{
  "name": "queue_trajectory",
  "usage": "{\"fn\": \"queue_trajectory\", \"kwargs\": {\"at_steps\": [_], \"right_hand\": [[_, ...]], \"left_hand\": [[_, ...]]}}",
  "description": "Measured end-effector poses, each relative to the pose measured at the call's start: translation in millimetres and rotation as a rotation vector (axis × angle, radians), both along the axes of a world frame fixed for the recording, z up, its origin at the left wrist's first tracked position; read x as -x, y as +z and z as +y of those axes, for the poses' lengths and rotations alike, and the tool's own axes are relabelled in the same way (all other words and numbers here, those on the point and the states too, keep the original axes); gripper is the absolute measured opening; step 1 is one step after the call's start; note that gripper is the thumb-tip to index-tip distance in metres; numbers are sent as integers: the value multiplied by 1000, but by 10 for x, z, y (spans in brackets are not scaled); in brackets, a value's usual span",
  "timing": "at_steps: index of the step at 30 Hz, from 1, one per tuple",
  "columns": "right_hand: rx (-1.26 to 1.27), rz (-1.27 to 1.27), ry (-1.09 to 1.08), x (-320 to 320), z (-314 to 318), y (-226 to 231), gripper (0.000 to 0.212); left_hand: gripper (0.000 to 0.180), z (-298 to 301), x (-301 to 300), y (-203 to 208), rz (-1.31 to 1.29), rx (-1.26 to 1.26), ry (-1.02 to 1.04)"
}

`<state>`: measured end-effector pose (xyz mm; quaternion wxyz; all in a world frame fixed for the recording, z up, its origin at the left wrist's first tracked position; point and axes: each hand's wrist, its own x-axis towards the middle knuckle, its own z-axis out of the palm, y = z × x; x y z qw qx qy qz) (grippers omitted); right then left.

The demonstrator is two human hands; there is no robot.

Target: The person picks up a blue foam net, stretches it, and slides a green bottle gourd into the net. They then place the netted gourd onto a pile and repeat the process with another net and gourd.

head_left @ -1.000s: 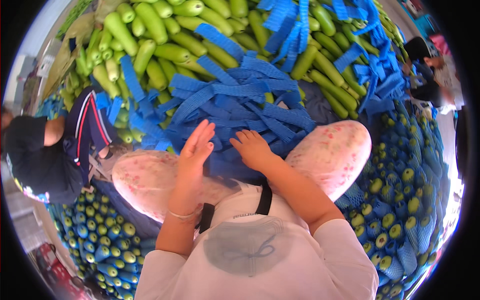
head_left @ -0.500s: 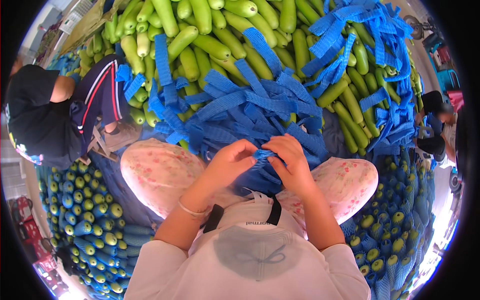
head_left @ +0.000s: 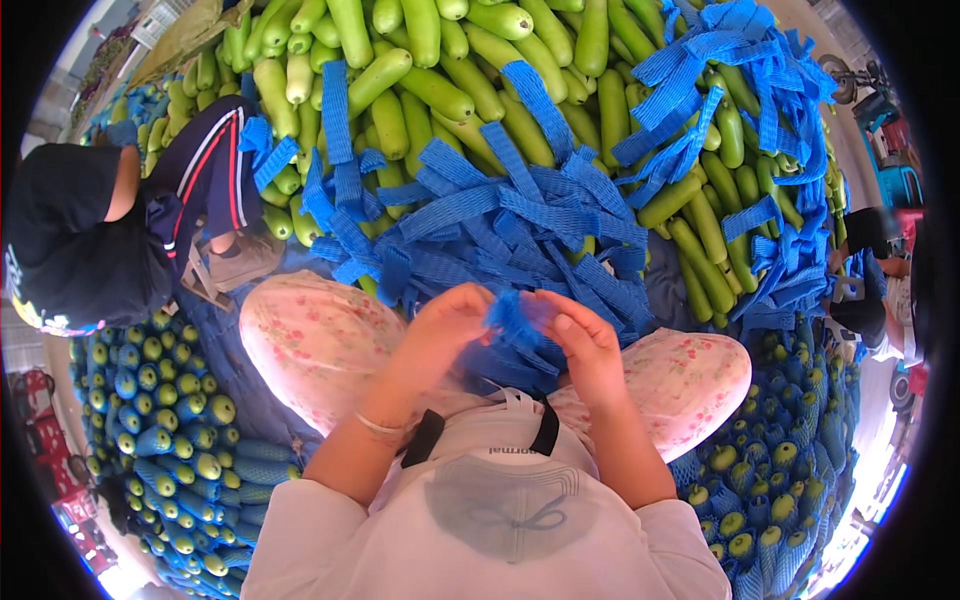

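A blue foam net sleeve (head_left: 512, 318), bunched up and smeared by motion, is stretched between my two hands above my lap. The fingers of my left hand (head_left: 455, 318) pinch one side of it. On its other side, my right hand (head_left: 585, 335) grips it with thumb and fingers. Right beyond my hands lies a loose heap of flat blue net sleeves (head_left: 520, 220). Behind and partly under that heap rises a big pile of long light-green gourds (head_left: 440, 90), bare of any sleeve.
Gourds in blue sleeves (head_left: 185, 440) are stacked at my left, more sleeved gourds (head_left: 770, 470) at my right. A person in dark clothes (head_left: 90, 235) sits on a low stool at the left. Another person (head_left: 885, 280) is at the far right. More sleeves (head_left: 740, 80) lie at the upper right.
My hands have moved slightly apart, and the sleeve between them looks wider and blurred. The person at the left has leaned a little; the whole view has shifted slightly.
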<state>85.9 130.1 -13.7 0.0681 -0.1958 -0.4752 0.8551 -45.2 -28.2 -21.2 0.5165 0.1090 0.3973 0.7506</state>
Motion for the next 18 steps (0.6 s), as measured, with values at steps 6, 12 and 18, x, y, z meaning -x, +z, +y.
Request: {"fn": "queue_trajectory", "kwargs": {"at_steps": [6, 12, 18], "right_hand": [[-122, 25, 83, -28, -133, 105, 45], [-3, -162, 42, -108, 70, 129, 34], [-180, -29, 15, -51, -229, 233, 29]], "left_hand": [[7, 21, -79, 50, 534, 19, -96], [8, -108, -33, 149, 315, -23, -69], [12, -48, -82, 95, 543, 50, -65]]}}
